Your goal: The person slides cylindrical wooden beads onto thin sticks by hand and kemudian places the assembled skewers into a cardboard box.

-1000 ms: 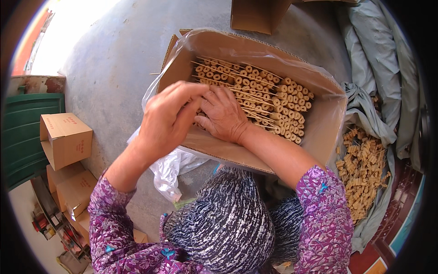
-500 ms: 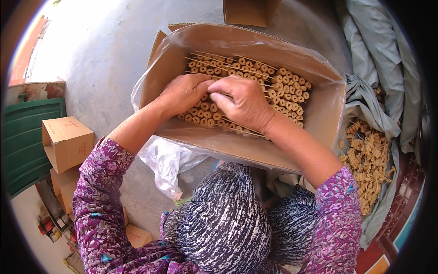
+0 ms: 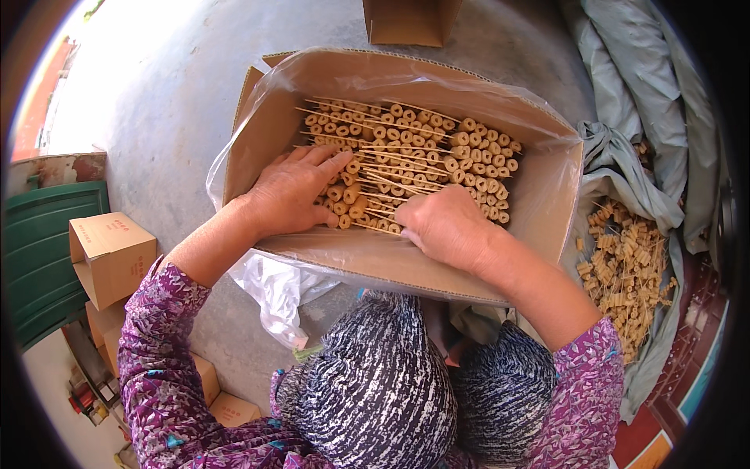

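In front of me is an open cardboard box [image 3: 541,205] lined with clear plastic film [image 3: 301,76]. Rows of skewered, hollow tan rolls [image 3: 480,160] fill it, their thin wooden sticks [image 3: 398,166] lying across the middle. My left hand [image 3: 291,190] rests with fingers apart over the rolls at the box's left side, touching them and holding none. My right hand [image 3: 447,224] is closed at the near middle, its thumb and curled fingers pinching the stick ends of skewers there. Its palm hides part of the row beneath.
A heap of loose skewers [image 3: 625,270] lies on a grey-green sheet [image 3: 637,102] at the right. Smaller cardboard boxes [image 3: 117,254] stand at the left, and another box [image 3: 410,22] sits beyond mine. A white plastic bag [image 3: 273,293] lies by the box's near side.
My hands were together over the middle of the rolls. Now they are apart, the left spread at the left side and the right lower and farther right, uncovering the sticks between.
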{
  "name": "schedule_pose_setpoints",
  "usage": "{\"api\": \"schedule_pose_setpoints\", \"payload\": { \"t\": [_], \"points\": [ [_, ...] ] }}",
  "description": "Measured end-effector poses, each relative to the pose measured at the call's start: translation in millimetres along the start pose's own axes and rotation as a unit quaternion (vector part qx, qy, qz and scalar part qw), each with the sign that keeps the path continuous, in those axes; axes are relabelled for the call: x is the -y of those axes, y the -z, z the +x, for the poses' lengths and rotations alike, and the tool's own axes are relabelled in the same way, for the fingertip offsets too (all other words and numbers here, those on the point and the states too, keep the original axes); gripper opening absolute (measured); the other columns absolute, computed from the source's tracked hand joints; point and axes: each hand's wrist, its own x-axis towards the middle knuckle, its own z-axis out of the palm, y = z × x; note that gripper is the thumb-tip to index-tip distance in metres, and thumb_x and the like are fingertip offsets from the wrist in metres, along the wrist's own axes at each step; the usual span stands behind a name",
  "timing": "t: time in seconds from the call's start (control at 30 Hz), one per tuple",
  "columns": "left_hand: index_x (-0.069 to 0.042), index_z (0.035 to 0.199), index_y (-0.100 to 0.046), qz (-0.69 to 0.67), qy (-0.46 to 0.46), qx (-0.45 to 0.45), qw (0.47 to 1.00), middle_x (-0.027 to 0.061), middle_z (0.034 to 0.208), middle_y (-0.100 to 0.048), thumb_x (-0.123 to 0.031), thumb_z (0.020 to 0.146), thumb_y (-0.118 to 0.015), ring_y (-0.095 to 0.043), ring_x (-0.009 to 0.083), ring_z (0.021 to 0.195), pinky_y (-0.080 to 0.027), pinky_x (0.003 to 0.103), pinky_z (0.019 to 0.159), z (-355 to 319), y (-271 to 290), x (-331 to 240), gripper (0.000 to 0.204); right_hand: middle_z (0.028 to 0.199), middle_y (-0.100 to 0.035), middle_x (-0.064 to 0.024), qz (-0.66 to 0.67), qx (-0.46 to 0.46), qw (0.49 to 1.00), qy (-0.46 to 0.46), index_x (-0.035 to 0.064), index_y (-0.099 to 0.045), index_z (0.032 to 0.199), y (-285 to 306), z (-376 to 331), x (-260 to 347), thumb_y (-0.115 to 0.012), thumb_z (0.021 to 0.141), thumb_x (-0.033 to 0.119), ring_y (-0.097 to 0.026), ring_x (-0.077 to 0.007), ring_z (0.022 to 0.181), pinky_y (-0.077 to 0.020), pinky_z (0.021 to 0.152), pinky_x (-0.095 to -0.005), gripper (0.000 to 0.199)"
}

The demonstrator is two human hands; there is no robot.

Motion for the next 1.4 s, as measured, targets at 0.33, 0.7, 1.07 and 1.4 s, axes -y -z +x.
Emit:
{"api": "schedule_pose_setpoints", "payload": {
  "t": [0.33,0.7,1.07,1.4],
  "points": [
    [-0.01,0.144,-0.043,0.029,-0.002,-0.018,0.999,0.0154,0.143,-0.047,-0.024,0.069,-0.081,-0.047,0.0363,0.128,-0.041,0.042,0.106,-0.1,-4.9,1.8,0.085,0.074,-0.068,-0.0084,-0.134,0.099,0.979,0.118,0.0059,-0.069,0.073,-2.0,8.6,14.6,-0.059,0.074,0.008,-0.07,-0.0238,0.071,-0.0561,0.058,-0.0364,0.01],
    [-0.006,0.14,-0.047,-0.01,-0.025,-0.051,0.998,0.0164,0.138,-0.05,-0.028,0.073,-0.079,-0.05,0.0356,0.124,-0.044,0.043,0.102,-1.1,-1.9,7.2,0.078,0.072,-0.065,-0.0087,-0.067,0.028,0.993,0.087,0.0077,-0.06,0.08,-6.5,1.3,9.0,-0.057,0.079,0.009,-0.068,-0.0271,0.068,-0.055,0.058,-0.0389,0.004],
    [-0.007,0.142,-0.044,-0.004,-0.001,-0.038,0.999,0.0171,0.137,-0.049,-0.025,0.071,-0.081,-0.048,0.0362,0.125,-0.042,0.043,0.104,-0.2,-0.7,4.2,0.082,0.084,-0.063,-0.0099,0.013,-0.001,0.997,0.078,0.0091,-0.061,0.114,-10.5,11.9,7.1,-0.056,0.081,0.009,-0.067,-0.0304,0.074,-0.0539,0.06,-0.0413,0.033],
    [-0.009,0.142,-0.044,-0.017,-0.011,-0.021,1.0,0.015,0.139,-0.049,-0.022,0.07,-0.08,-0.046,0.0351,0.128,-0.04,0.044,0.106,3.0,0.4,4.4,0.081,0.076,-0.064,-0.0095,0.052,-0.027,0.996,0.068,0.0086,-0.067,0.102,-7.5,16.6,5.7,-0.063,0.08,0.011,-0.066,-0.0317,0.068,-0.0531,0.059,-0.043,0.022]
  ]
}}
